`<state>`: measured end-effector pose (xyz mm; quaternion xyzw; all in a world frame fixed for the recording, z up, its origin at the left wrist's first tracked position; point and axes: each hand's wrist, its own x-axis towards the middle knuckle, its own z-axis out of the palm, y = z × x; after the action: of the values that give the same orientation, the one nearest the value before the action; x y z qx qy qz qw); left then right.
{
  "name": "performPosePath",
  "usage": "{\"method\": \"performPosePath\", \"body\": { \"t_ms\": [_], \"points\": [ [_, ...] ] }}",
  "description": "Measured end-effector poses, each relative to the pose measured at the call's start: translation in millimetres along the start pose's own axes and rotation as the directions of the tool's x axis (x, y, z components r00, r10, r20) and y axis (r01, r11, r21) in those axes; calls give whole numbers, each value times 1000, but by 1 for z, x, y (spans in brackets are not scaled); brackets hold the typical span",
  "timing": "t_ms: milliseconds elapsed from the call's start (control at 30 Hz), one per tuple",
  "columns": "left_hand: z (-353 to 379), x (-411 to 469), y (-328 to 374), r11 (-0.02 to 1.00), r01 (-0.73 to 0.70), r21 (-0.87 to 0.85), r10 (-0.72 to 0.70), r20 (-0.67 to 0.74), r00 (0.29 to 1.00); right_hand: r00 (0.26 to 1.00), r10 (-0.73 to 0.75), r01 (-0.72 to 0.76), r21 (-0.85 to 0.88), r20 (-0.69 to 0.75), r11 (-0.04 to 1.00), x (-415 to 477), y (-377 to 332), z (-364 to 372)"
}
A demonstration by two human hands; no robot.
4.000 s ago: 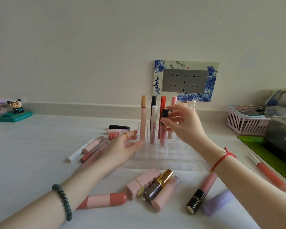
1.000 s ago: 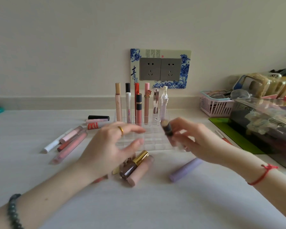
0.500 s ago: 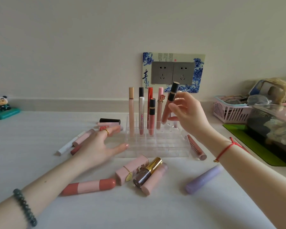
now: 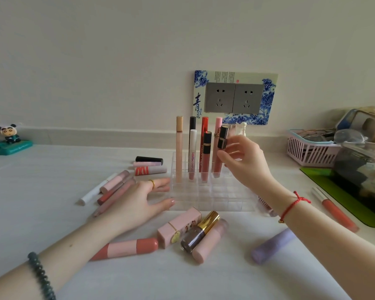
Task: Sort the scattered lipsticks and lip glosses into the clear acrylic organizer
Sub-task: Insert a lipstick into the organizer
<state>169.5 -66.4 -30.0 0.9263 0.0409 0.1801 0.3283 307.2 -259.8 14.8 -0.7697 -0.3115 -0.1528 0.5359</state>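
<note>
Above the organizer's [image 4: 212, 199] back row, right hand [image 4: 247, 164] pinches a black-capped gloss [image 4: 223, 137] — left hand [image 4: 136, 202], fingers splayed, seemingly touches its edge.

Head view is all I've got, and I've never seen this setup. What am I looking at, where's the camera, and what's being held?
There is no machine: these are a person's two bare hands, filmed by one camera worn on their head, looking forward and down. On the white table stands a clear organizer with tall tubes upright in its back slots. The left hand lies open, fingers at the organizer's left side. The right hand pinches a black-capped gloss upright over the back slots. Loose lipsticks lie in front, thin glosses to the left, and a purple tube near the right forearm.
</note>
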Motion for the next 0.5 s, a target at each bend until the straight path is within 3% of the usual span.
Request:
{"method": "performPosePath", "body": {
  "t_ms": [500],
  "points": [
    [1, -1, -1, 999, -43, 18, 43, -43, 998, 1000, 26, -25, -51, 11, 998, -3, 8, 7]
  ]
}}
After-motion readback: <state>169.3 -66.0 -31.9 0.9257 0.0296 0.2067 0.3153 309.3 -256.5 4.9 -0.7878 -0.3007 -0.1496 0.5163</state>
